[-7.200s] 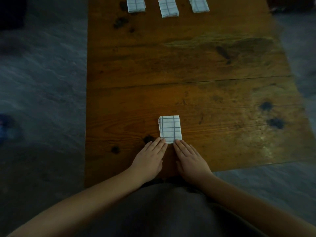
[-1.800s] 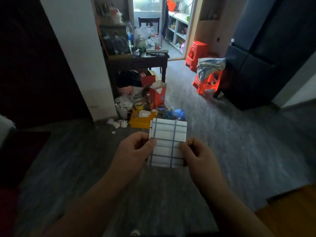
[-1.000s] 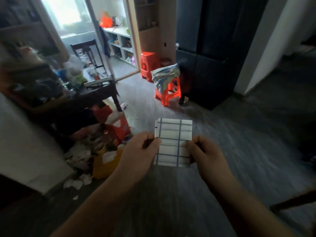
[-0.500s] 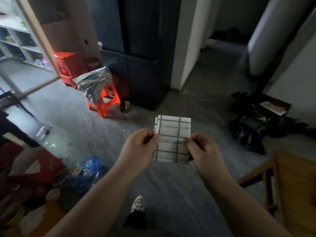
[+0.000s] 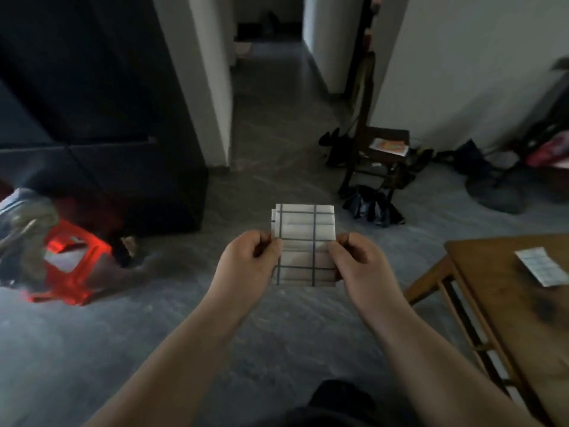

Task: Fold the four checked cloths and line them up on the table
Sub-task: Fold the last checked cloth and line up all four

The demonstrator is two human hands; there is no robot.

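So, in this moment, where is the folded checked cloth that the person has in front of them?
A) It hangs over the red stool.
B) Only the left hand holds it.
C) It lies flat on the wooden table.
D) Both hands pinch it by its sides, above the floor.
D: the left hand and the right hand each pinch one side of the folded checked cloth, with grey floor behind it and the wooden table off to the right.

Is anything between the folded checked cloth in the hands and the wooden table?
Nothing visible. The left hand and right hand pinch the white folded cloth with dark checks over grey floor; the brown wooden table stands at its right.
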